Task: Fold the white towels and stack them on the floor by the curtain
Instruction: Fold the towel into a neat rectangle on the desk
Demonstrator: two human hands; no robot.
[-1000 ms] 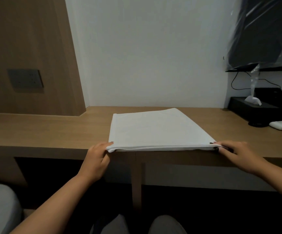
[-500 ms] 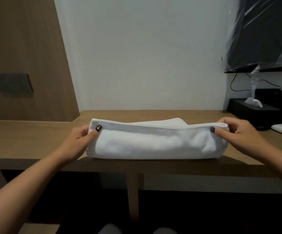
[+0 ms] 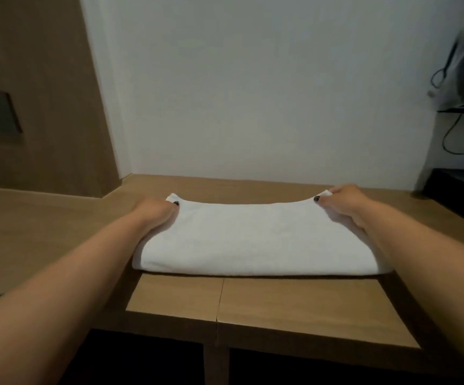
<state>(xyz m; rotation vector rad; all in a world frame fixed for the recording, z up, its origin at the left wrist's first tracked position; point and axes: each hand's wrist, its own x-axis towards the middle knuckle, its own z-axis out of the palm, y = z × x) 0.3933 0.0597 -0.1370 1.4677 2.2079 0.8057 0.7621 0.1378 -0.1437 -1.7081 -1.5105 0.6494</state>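
- Head view, centre: folded white terry towel [image 3: 255,240] lying flat on the light-brown wooden desk [image 3: 308,309], its rounded fold toward the camera and set back from the desk's front edge.
- Head view, left: left hand [image 3: 157,213] pinching the towel's far left corner, dark-painted thumbnail on top.
- Head view, right: right hand [image 3: 347,205] gripping the far right corner likewise; both forearms extend over the desk.
- Head view, background: plain white wall [image 3: 253,93] behind; brown wood-grain panel [image 3: 39,107] at left; black cable [image 3: 453,134] hanging at right.

wooden desk [image 3: 308,309] | on it: folded white towel [image 3: 253,240], lying flat
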